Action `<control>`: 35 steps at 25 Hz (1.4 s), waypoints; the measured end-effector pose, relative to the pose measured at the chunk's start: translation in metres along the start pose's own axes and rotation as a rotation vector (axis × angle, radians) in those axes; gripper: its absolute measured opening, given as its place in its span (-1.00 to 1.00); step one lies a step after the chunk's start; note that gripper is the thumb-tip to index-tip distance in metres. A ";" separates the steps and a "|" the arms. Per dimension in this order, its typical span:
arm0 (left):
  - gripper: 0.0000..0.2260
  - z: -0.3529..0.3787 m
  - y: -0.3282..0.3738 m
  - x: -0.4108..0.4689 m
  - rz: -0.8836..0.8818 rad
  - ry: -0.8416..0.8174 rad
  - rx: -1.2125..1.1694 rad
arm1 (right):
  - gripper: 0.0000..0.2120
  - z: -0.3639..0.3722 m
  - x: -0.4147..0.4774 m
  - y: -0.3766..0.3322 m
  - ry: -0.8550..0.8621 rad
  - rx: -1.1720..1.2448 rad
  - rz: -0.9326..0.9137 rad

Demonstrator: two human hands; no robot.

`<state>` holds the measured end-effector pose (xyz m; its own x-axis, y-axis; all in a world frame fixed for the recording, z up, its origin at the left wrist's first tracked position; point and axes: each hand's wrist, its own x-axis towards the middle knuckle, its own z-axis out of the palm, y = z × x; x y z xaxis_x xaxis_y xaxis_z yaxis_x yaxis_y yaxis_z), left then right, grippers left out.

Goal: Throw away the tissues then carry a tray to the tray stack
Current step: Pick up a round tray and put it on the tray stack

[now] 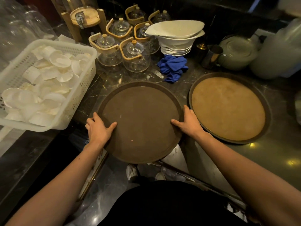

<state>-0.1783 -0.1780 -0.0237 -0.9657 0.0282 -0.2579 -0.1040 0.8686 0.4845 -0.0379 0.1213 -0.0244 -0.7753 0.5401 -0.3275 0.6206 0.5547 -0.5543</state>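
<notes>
A round dark brown tray [140,111] lies over the front edge of the dark marble counter, its near part hanging past the edge. My left hand [98,128] grips its left rim with the thumb on top. My right hand [189,122] grips the right rim the same way. The tray's surface is bare apart from a few small specks. A second round tray [228,108] with a lighter tan surface rests on the counter just to the right, close to my right hand. No tissues are in view.
A white plastic basket [76,101] of small white dishes stands at the left. Behind the trays are several glass teapots [135,56] with wooden handles, a blue cloth [173,66], stacked white bowls [176,39], a metal jug [211,57] and covered containers at the right.
</notes>
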 end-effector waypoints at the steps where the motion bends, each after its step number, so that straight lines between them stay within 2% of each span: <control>1: -0.08 -0.002 0.002 0.000 -0.010 -0.015 0.017 | -0.12 -0.003 -0.001 -0.001 -0.016 0.016 0.000; 6: 0.01 -0.009 0.004 0.005 0.013 -0.072 0.058 | -0.19 -0.006 -0.010 -0.003 -0.040 0.074 -0.001; 9: 0.02 -0.015 0.003 0.018 0.072 -0.110 0.086 | -0.15 -0.003 -0.017 -0.005 0.003 0.085 0.059; 14: 0.01 -0.024 0.005 0.047 0.195 -0.188 0.140 | -0.26 0.013 -0.037 -0.010 0.080 0.133 0.155; 18: 0.01 -0.025 -0.002 0.063 0.260 -0.230 0.134 | -0.15 0.030 -0.053 -0.019 0.162 0.179 0.249; 21: 0.01 -0.022 -0.009 0.069 0.277 -0.262 0.079 | -0.09 0.042 -0.063 -0.025 0.162 0.209 0.327; 27: -0.05 -0.022 -0.011 0.073 0.294 -0.239 -0.022 | -0.28 0.049 -0.062 -0.033 0.219 0.232 0.448; 35: -0.11 -0.030 0.006 0.077 0.363 -0.134 -0.242 | -0.40 0.036 -0.069 -0.036 0.371 0.285 0.370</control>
<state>-0.2609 -0.1853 -0.0154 -0.9122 0.3874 -0.1338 0.1676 0.6506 0.7407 -0.0106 0.0408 -0.0095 -0.3889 0.8786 -0.2772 0.7458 0.1236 -0.6546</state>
